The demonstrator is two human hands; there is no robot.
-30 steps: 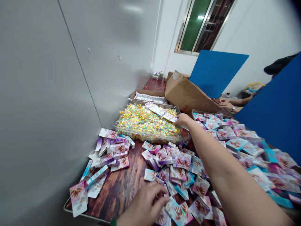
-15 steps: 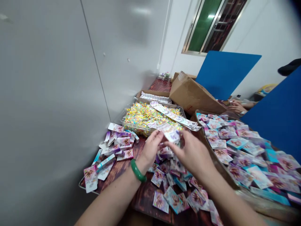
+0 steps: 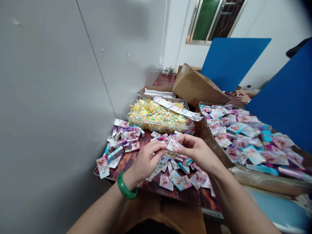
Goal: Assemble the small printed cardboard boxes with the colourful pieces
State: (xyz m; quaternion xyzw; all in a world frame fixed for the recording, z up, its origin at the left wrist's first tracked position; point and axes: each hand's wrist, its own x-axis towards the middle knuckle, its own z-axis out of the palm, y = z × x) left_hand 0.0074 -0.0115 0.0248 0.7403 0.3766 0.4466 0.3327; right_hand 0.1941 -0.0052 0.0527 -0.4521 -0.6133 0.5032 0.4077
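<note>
My left hand (image 3: 149, 160), with a green bangle on its wrist, pinches the left side of a small white printed piece (image 3: 173, 145). My right hand (image 3: 195, 149) grips the same piece from the right, fingers and thumb pressed on it. Below both hands, printed paper (image 3: 158, 169) hangs or lies partly hidden. Small printed boxes (image 3: 179, 179) are scattered over the dark wood-patterned table (image 3: 146, 186) around and under the hands. Beyond them stands a clear tray (image 3: 156, 125) of colourful small packets, with a printed paper strip (image 3: 174, 107) across it.
More small boxes (image 3: 125, 135) lie at the table's left. A large carton (image 3: 243, 139) full of boxes stands at the right. Behind are an open carton (image 3: 198, 86), a blue panel (image 3: 234, 63) and another person's hand (image 3: 242, 97). A grey wall (image 3: 56, 97) borders the left.
The view has tilted down, showing more of the table's front edge. Both hands have moved from near the clear tray to over the scattered boxes, still holding a white printed piece.
</note>
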